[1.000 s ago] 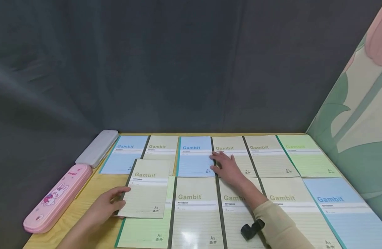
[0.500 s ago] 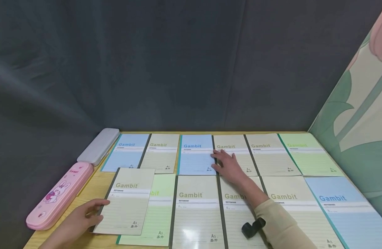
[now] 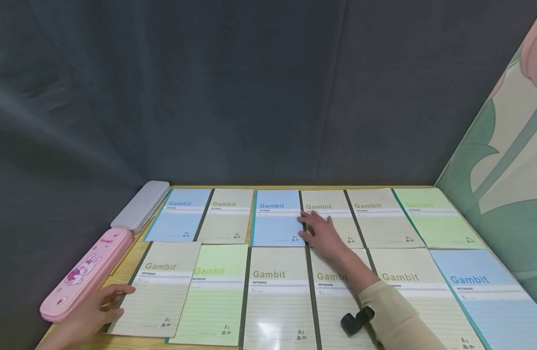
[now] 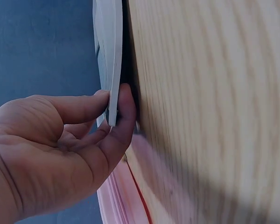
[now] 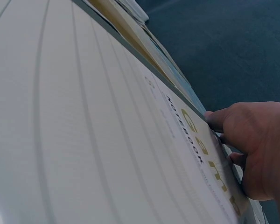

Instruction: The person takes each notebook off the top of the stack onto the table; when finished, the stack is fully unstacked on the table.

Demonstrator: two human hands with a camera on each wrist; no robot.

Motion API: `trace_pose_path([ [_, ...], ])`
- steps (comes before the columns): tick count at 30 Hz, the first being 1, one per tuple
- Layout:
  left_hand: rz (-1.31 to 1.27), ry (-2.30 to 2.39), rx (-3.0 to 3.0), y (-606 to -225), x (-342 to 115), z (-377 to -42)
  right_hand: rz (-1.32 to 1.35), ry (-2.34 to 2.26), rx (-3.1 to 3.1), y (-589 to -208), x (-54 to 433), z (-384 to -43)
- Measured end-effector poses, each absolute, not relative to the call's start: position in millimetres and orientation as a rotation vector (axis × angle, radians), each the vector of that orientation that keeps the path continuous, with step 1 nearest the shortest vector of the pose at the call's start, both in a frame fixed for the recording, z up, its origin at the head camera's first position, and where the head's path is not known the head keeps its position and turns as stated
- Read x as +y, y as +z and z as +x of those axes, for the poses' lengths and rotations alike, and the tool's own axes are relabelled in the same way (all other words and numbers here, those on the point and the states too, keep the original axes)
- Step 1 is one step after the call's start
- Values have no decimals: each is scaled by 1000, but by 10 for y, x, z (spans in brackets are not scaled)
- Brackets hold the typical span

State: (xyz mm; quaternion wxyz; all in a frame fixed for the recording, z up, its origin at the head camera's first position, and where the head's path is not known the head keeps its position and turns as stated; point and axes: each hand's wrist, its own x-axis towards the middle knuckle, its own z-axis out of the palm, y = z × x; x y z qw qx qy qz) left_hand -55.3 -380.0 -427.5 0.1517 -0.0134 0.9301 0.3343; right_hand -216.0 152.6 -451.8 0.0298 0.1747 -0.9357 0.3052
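My left hand [image 3: 97, 308] pinches a cream notebook [image 3: 156, 304] with a dark spine by its left edge. In the left wrist view, thumb and fingers stand on either side of the notebook's thin edge [image 4: 114, 70], close over the wood. This notebook's right side overlaps the left side of a light green notebook [image 3: 217, 306] in the front row. My right hand [image 3: 322, 236] rests, fingers spread, on the back row, where a blue notebook [image 3: 274, 228] meets another cream notebook [image 3: 336, 199]. Its forearm passes over a front-row cream notebook [image 3: 331, 311].
Several more notebooks lie side by side in two rows on the wooden table [image 3: 137, 257], with a blue one [image 3: 491, 287] at front right. A pink pencil case [image 3: 86, 274] and a white case [image 3: 141, 206] line the left edge. A dark curtain [image 3: 268, 97] hangs behind.
My left hand has moved the cream notebook left and toward me, off the back-row notebooks and uncovering more of the green one. The right hand has stayed in place.
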Motion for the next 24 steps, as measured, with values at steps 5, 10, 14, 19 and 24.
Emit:
trace_pose_path([
  [5,-34,896,2720,-4260,-3891,-527,530,939,-2891,-4518,1526,-2178],
  [10,-42,881,2752,-4227,-3906,-524,530,928,-2890,-4507,1538,-2183],
  [14,-32,851,2790,-4216,-3872,-542,529,924,-2881,-4509,1548,-2184],
  [19,-173,813,2741,-4214,-3826,-559,540,948,-2877,-4548,1534,-2186],
  [24,-226,693,2779,-4193,-3747,-530,551,941,-2885,-4576,1509,-2193],
])
